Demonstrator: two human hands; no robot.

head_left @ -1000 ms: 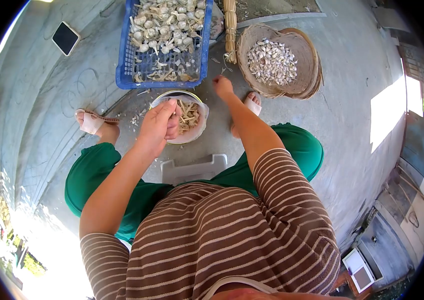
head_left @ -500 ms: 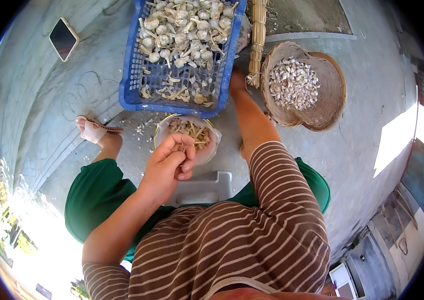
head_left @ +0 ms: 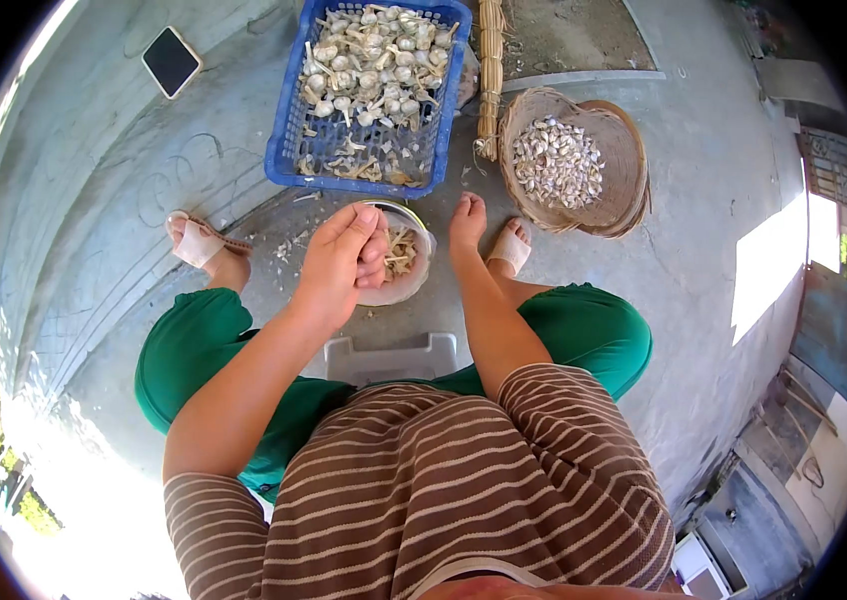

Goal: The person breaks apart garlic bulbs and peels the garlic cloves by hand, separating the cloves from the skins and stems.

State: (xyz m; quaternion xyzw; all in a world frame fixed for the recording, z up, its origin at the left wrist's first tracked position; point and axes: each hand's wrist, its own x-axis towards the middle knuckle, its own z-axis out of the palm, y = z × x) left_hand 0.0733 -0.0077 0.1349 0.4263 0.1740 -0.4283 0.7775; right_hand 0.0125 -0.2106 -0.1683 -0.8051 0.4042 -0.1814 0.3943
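Note:
My left hand is closed above a bowl of dry garlic peels and stalks, its fingers curled in and the thumb pressed on them; what lies inside is hidden. Over the floor between the bowl and the wicker basket, my right hand has its fingers drawn together, with any contents too small to make out. Garlic bulbs with stalks fill the far part of a blue plastic crate. Loose cloves form a pile in the wicker basket.
A bundle of straw lies between crate and basket. The phone-like dark slab is on the floor at the upper left. Below the bowl is a grey plastic stool. My sandalled feet stand on both sides of the bowl.
My right hand has come back from beside the crate and straw bundle and now shows fully. The left hand stays closed over the bowl. The whole view has shifted a little.

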